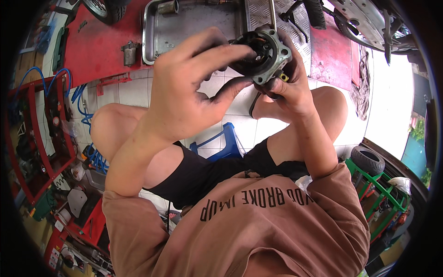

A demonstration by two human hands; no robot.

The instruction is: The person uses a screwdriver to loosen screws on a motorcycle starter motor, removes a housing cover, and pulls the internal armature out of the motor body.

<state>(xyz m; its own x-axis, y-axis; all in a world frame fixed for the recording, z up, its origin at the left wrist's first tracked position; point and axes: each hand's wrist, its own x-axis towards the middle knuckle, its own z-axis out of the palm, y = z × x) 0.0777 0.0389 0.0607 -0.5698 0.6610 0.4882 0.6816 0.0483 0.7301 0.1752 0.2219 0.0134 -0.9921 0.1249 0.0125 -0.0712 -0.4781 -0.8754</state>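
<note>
A round metal motor part (260, 59) is held up in front of me, its dark, open hollow turned toward me. Small parts and a bit of copper colour show inside it. My right hand (295, 83) wraps round its right side, thumb at the lower edge beside a small yellow-and-black piece (283, 76). From the left, my left hand (184, 85) reaches with its index finger into the hollow, while its thumb presses the lower rim. The fingertips of both hands are blackened. A thin metal rod (272, 16) rises just behind the part; I cannot tell whether it is held.
Beyond my hands, a metal tray (146, 34) holds a cylindrical sleeve (168, 7). Left of it, a small metal cylinder (130, 53) stands on the red platform (99, 46). Motorcycle parts stand behind. A blue stool (226, 144) is between my legs; red shelving (41, 143) is at left.
</note>
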